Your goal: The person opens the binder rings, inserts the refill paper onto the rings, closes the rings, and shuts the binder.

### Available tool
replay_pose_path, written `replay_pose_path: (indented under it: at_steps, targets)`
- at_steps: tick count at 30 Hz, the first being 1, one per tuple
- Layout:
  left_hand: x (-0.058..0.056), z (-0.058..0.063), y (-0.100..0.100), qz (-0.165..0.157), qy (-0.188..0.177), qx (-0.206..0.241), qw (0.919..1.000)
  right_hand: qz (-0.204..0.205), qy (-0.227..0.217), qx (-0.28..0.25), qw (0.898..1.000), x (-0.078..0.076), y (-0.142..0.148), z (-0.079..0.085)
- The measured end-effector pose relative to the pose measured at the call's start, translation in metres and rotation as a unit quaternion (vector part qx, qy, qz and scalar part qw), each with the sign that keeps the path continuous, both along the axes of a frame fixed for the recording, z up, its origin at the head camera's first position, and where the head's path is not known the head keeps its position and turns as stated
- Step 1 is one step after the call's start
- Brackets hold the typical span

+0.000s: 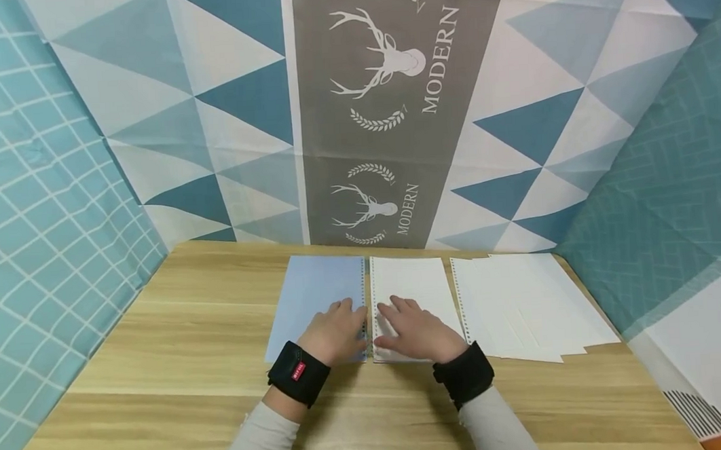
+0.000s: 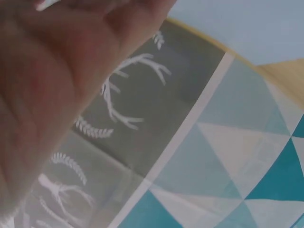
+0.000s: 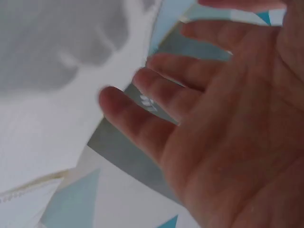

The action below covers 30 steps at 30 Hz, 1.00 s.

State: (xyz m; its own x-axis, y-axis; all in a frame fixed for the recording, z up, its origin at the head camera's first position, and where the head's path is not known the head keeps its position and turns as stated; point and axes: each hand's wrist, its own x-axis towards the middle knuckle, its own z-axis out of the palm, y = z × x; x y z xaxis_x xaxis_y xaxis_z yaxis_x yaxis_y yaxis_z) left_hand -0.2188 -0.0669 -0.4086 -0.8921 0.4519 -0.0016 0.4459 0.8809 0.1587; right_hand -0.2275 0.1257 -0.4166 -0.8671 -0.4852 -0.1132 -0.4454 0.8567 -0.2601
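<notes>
A light blue sheet (image 1: pixel 314 282) with punched holes along its right edge lies on the table. My left hand (image 1: pixel 335 331) is over its lower right part, fingers spread towards the holes. Beside it lies a white stack of paper (image 1: pixel 408 273), punched down its left edge. Above the lower part of that stack is my right hand (image 1: pixel 418 331), thumb pointing left. In the right wrist view its fingers (image 3: pixel 137 118) are nearly straight, palm facing the paper, and hold nothing. The left wrist view shows mainly the left palm (image 2: pixel 57 71); its fingertips are out of frame. Whether either hand touches paper, I cannot tell.
Further right, more white punched sheets (image 1: pixel 523 298) lie fanned out unevenly near the table's right edge. The wooden table (image 1: pixel 177 343) meets a patterned cloth (image 1: pixel 245 122) at the back. Blue-green cloths hang at both sides. A black band wraps each wrist.
</notes>
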Motion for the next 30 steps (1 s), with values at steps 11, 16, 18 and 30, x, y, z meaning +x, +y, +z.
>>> replay_pose_path:
  at_steps: [11,16,18,30]
  targets:
    - [0.002,0.023,0.017,-0.026,0.131,0.023,0.9908,-0.093,0.132,-0.082,0.984,-0.007,0.038,0.037]
    - [0.016,0.028,0.030,-0.051,0.136,0.002,0.9894,-0.130,0.138,-0.088,0.978,-0.009,0.064,0.042]
    - [0.022,0.028,0.036,-0.066,0.142,-0.007,0.9877,-0.144,0.132,-0.090,0.976,-0.010,0.074,0.044]
    - [0.046,0.018,0.059,-0.123,0.178,-0.028,0.9758,-0.217,0.101,-0.114,0.964,-0.006,0.131,0.050]
